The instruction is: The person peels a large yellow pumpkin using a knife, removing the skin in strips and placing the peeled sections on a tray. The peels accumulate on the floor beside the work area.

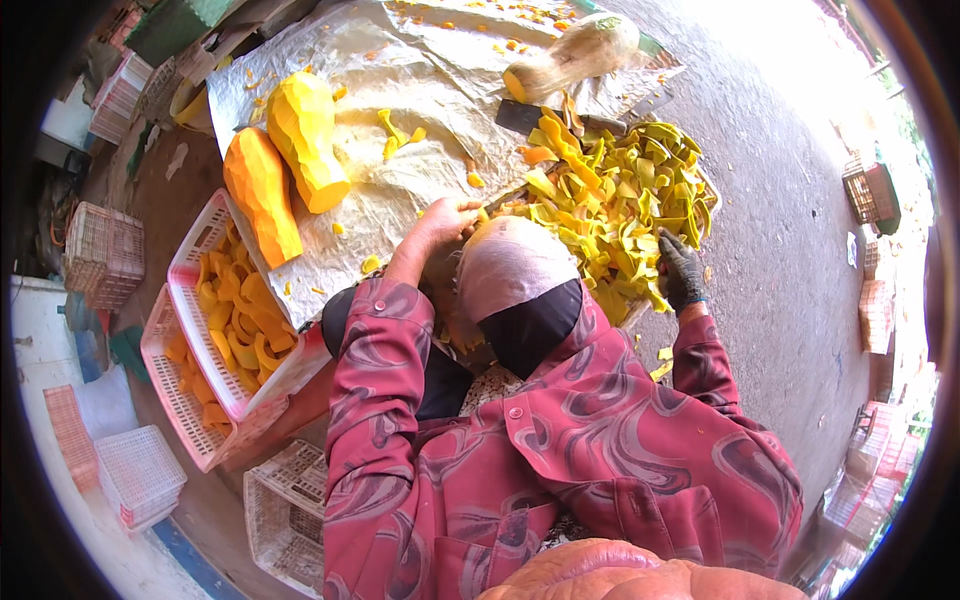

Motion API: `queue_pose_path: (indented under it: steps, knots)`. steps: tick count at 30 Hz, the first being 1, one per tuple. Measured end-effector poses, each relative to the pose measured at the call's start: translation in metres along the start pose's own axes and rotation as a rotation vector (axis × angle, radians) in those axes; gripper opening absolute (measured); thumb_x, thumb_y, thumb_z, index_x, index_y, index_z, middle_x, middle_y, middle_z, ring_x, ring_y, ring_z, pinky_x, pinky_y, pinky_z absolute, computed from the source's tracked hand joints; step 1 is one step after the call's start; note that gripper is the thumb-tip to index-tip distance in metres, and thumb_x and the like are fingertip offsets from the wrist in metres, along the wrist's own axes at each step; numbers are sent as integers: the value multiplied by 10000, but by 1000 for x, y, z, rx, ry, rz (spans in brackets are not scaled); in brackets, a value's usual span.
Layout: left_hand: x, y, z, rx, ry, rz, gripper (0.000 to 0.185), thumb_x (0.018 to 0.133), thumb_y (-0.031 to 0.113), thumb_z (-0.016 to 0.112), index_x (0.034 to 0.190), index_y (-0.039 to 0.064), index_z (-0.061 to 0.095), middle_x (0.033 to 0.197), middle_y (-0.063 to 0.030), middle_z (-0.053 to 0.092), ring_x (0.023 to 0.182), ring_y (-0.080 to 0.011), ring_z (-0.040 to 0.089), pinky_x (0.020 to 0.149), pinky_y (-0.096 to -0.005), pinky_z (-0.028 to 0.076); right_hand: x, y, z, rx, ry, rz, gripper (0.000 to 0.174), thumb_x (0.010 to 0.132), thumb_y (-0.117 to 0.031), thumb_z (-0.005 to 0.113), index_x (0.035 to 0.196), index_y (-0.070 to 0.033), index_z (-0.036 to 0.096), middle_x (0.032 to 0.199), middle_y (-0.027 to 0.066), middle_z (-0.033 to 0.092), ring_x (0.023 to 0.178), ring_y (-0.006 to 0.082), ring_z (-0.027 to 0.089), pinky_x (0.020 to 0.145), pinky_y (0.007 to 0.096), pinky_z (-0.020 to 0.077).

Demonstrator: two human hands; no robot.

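Observation:
My bare left hand [448,220] curls its fingers at the yellow far end of a rounded pale squash [517,259] lying between my arms. Below the squash is black cloth. On my right hand [681,271] is a dark glove; it is at the near right edge of a heap of yellow-green squash peelings [615,202]. Whether that hand grips anything is hidden. Two peeled squashes, one yellow [306,142] and one orange [262,196], lie on a pale plastic sheet [420,97] to the left.
An unpeeled squash [581,56] with a cut end lies at the far right of the sheet, near a broad dark blade [519,116]. Left of me, a pink plastic crate [196,240] holds orange squash pieces [244,315]. Another crate [281,495] stands nearer me.

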State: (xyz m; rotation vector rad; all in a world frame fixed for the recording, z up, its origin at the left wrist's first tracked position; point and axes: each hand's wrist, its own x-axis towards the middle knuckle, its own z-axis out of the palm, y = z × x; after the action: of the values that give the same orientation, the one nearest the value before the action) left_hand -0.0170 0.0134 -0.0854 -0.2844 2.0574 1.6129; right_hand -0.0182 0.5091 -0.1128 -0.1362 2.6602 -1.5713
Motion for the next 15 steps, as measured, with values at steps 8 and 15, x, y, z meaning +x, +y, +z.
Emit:
queue_pose_path:
  steps: [8,15]
  knots:
    - [-29,24,-9,614,231,238,313,861,266,612,1005,25,751,991,-198,729,914,-328,717,846,-404,554,12,-110,81,315,-146,453,514,957,-226,662,1407,-2,555,1130,78,659,958,128,612,793,258,499]
    - [-43,27,-21,842,-18,184,374,859,332,606,1094,70,731,1083,-218,710,1041,-378,675,915,-458,523,91,-182,167,186,-402,148,446,944,-282,672,1300,-16,629,844,29,643,641,76,529,554,220,418]
